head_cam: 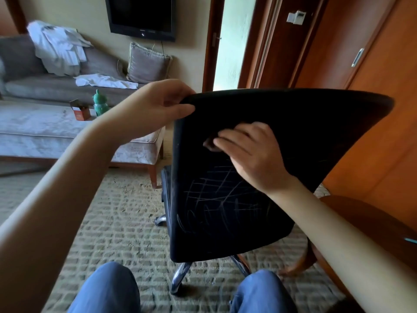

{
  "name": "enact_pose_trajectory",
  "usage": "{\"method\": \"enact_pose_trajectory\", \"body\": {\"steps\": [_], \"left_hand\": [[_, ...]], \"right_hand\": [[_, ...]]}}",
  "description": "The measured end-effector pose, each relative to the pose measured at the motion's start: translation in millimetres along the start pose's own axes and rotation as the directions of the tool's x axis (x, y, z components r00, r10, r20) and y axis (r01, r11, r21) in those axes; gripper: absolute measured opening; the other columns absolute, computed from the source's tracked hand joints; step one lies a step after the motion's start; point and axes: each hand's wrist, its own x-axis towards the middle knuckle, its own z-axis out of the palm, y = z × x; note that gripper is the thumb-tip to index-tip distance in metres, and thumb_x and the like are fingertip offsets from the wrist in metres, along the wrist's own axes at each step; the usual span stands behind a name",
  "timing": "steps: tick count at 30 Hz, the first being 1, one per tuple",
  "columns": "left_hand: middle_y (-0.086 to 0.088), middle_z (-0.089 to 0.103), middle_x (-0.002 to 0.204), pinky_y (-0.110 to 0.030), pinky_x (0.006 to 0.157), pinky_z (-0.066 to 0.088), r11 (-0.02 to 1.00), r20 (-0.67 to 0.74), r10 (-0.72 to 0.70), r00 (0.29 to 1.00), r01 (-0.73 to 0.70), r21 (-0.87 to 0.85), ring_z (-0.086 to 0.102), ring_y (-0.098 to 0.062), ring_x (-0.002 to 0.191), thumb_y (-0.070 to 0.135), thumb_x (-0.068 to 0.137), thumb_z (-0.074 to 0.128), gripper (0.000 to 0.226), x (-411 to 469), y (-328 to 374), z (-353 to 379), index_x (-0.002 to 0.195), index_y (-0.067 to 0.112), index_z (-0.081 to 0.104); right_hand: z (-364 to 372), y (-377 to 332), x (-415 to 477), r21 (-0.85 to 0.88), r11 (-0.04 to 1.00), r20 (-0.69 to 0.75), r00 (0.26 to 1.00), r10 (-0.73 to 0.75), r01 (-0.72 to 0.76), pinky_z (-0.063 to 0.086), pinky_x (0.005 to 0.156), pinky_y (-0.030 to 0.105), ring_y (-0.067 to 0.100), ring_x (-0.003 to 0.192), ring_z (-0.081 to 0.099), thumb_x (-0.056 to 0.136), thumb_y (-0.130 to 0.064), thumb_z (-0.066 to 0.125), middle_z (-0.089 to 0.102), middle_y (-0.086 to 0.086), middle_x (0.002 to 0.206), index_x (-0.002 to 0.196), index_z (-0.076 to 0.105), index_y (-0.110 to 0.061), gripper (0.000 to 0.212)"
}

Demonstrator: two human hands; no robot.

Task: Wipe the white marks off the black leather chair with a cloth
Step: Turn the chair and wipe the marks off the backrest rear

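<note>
Black leather meets the fingers [230, 136] of the right hand [250, 159], which lie stretched out and close together, pressing a small dark wad, apparently the cloth [209, 144], flat against the upper back of the chair [304, 123]; the thumb is hidden, so whether it also pinches the wad cannot be told. At the top corner of the backrest, the left hand [153, 107] clamps the edge, thumb on the near face and fingers curled over the far side, steadying the seat back in front of the person's knees. Below the working hand, a dense tangle of white marks [216, 199] crosses the lower half of the backrest, plainly uncleaned, while the upper panel around the wad looks dark and free of lines. On that showing the job appears barely under way, with nearly all the scribbling left to wipe. Beyond the chair lie a patterned carpet [117, 213], a grey sofa [45, 86] strewn with white laundry, and a wall-mounted television [142, 16].
</note>
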Motion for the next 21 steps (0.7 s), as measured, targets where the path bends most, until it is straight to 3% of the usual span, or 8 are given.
{"method": "enact_pose_trajectory", "body": {"steps": [3, 7, 9, 12, 16, 19, 21], "left_hand": [[0.011, 0.064, 0.089, -0.016, 0.080, 0.046, 0.997, -0.003, -0.061, 0.998, 0.061, -0.044, 0.060, -0.001, 0.085, 0.035, 0.080, 0.064, 0.020, 1.2, -1.3, -1.0, 0.099, 0.027, 0.061], [0.011, 0.059, 0.081, -0.002, 0.055, 0.037, 0.979, -0.211, -0.033, 0.977, 0.074, 0.191, 0.053, 0.003, 0.067, 0.047, 0.084, 0.062, 0.030, 3.5, -0.3, 12.2, 0.098, 0.021, 0.057], [0.012, 0.057, 0.079, -0.001, 0.054, 0.035, 0.972, -0.290, -0.004, 0.957, 0.072, 0.224, 0.050, 0.003, 0.066, 0.044, 0.085, 0.062, 0.028, 2.2, -2.5, 16.4, 0.096, 0.018, 0.057], [0.011, 0.055, 0.076, -0.002, 0.057, 0.035, 0.981, -0.334, -0.001, 0.943, 0.066, 0.184, 0.049, 0.003, 0.065, 0.040, 0.086, 0.063, 0.025, 3.0, -9.8, 15.7, 0.094, 0.017, 0.057], [0.011, 0.054, 0.075, -0.003, 0.058, 0.035, 0.984, -0.343, -0.001, 0.939, 0.061, 0.166, 0.048, 0.006, 0.065, 0.037, 0.086, 0.063, 0.022, 3.9, -15.2, 13.6, 0.094, 0.018, 0.057], [0.013, 0.053, 0.075, -0.001, 0.057, 0.035, 0.984, -0.350, -0.004, 0.937, 0.066, 0.165, 0.048, 0.014, 0.062, 0.035, 0.087, 0.062, 0.017, 4.0, -16.3, 11.3, 0.093, 0.020, 0.056], [0.013, 0.052, 0.073, -0.001, 0.058, 0.035, 0.984, -0.355, -0.003, 0.935, 0.066, 0.166, 0.047, 0.016, 0.061, 0.033, 0.088, 0.062, 0.015, 3.6, -18.6, 9.7, 0.094, 0.021, 0.055]], "right_hand": [[6.8, -5.1, -7.3, 0.025, 0.994, -0.025, 0.994, 0.110, -0.109, 0.049, 0.072, 0.036, 0.029, 0.076, 0.064, 0.092, -0.007, 0.063, 0.070, 0.011, 0.089, 0.083, 0.074, -0.004, 0.014], [34.6, -31.0, -60.7, 0.086, 0.996, 0.264, 0.964, -0.042, 0.020, 0.047, 0.078, 0.035, 0.027, 0.077, 0.063, 0.087, 0.004, 0.061, 0.066, 0.009, 0.084, 0.076, 0.069, -0.005, 0.017], [34.1, -27.5, -62.6, 0.091, 0.993, 0.318, 0.943, -0.100, 0.075, 0.047, 0.078, 0.035, 0.026, 0.077, 0.063, 0.088, 0.003, 0.060, 0.066, 0.008, 0.082, 0.076, 0.069, -0.007, 0.018], [14.3, -4.9, -26.8, 0.052, 0.999, 0.162, 0.987, 0.001, -0.009, 0.048, 0.072, 0.036, 0.026, 0.078, 0.064, 0.094, -0.007, 0.059, 0.068, 0.008, 0.087, 0.085, 0.072, -0.006, 0.016], [7.9, 9.9, -9.3, 0.009, 0.996, -0.017, 0.996, 0.084, -0.084, 0.051, 0.070, 0.037, 0.027, 0.077, 0.066, 0.090, -0.005, 0.065, 0.070, 0.008, 0.084, 0.083, 0.075, -0.005, 0.012], [30.7, -12.0, -48.7, 0.055, 0.995, 0.113, 0.990, 0.079, -0.085, 0.049, 0.068, 0.039, 0.028, 0.073, 0.062, 0.084, 0.003, 0.067, 0.066, 0.008, 0.076, 0.078, 0.072, -0.004, 0.010], [38.5, -18.6, -72.5, 0.076, 0.997, 0.280, 0.960, -0.031, 0.010, 0.049, 0.071, 0.038, 0.026, 0.071, 0.061, 0.083, 0.008, 0.063, 0.063, 0.006, 0.072, 0.074, 0.069, -0.005, 0.017]]}}
